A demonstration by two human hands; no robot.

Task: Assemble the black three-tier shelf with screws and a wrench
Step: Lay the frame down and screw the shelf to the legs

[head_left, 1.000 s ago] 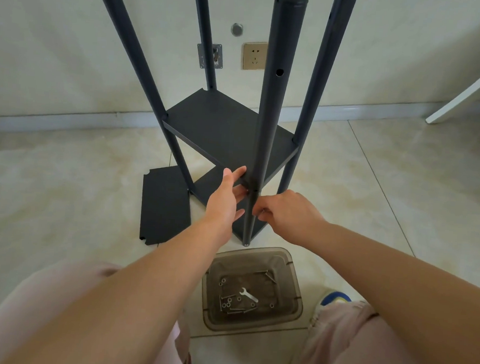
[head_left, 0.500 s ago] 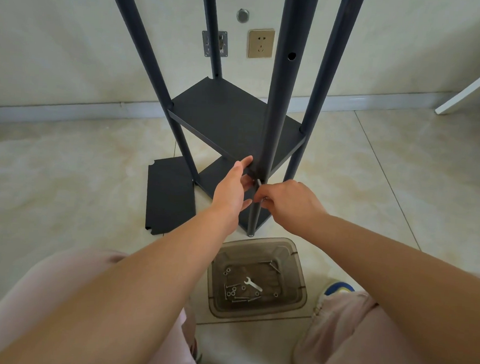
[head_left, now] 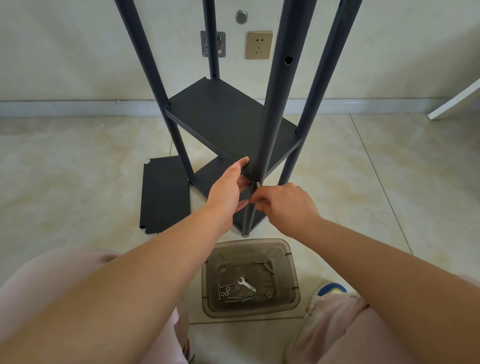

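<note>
The black shelf (head_left: 231,125) stands upright on the tiled floor (head_left: 65,171) near the wall, with four posts and two boards already fitted. The nearest post (head_left: 277,99) rises at the front corner of the upper board. The left hand (head_left: 228,191) reaches to that corner with fingers straight: its thumb lies along the board's front edge, and the other fingers reach under the board beside the post. The right hand (head_left: 283,205) sits just right of the post, fingers curled and pinching something small against it. A silvery screw (head_left: 257,184) shows at the post just above those fingertips. What exactly the pinch holds cannot be told.

A loose black board (head_left: 165,194) lies flat on the floor left of the shelf. A clear brown tray (head_left: 292,269) sits on the floor in front of the post's foot, holding a small wrench (head_left: 246,284), loose screws (head_left: 234,299) and nuts.
</note>
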